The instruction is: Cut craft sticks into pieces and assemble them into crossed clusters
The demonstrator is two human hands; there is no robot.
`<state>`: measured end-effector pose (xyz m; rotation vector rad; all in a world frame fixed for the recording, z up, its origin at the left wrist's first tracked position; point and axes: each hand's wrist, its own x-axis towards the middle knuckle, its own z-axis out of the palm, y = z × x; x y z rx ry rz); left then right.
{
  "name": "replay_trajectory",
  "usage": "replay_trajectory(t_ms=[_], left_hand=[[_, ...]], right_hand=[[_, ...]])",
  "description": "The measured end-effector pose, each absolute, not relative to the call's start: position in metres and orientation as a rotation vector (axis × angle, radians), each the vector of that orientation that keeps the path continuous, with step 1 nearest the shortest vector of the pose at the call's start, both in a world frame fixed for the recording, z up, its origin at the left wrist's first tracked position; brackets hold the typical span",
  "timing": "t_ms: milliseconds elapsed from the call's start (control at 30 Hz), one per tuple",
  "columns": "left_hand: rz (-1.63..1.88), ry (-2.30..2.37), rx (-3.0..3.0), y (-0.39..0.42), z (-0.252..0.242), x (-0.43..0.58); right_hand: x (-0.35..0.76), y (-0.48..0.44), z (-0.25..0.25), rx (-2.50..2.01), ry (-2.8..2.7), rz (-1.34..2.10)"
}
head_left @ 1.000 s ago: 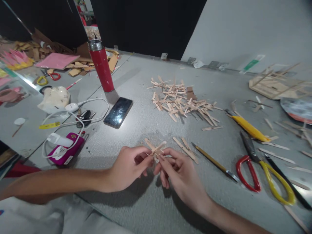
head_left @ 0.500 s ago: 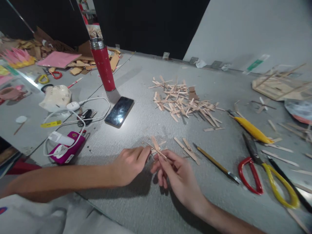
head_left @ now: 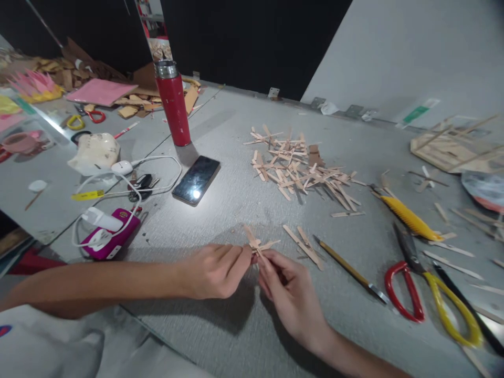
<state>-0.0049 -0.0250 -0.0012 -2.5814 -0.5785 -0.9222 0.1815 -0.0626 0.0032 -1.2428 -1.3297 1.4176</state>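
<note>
Well, from where I'm standing, both hands have met low over the bench [head_left: 232, 194], well in from its far edge, pinched around one small piece of crossed sticks [head_left: 254, 242]. The left hand [head_left: 214, 270] comes in from the left, knuckles up, its thumb mostly out of my sight. The right hand [head_left: 289, 294] has its thumb on top, at the piece's near right side. I cannot tell whether the two sets of fingertips touch.

The crossing lies right at the fingertips, with neither hand clearly nearer. Its longer axis slants: one end points towards the far edge and a little left, while the other seems to run in under the right thumb. A second arm sticks out to the right.

Just beyond the right hand, and much closer to it than to the left, a pair of loose sticks [head_left: 303, 248] lies on a similar slant. Beside them rests a slim wooden-handled tool [head_left: 346, 265], then scissors [head_left: 412, 256] farther right. Towards the far edge sits a heap of sticks [head_left: 283, 173].
</note>
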Motion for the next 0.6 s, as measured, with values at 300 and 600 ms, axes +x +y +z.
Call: replay_trajectory(t_ms=[300, 600], left_hand=[[-1.009, -0.539, -2.534, -0.0224, -0.0082, -0.0039], [-1.001, -0.503, -2.525, -0.0245, -0.0106, -0.0055]], right_hand=[[0.1837, -0.0579, 0.0045, -1.202, -1.291, 1.531], [0.1852, -0.0607, 0.0032, -1.163, -1.408, 1.472]])
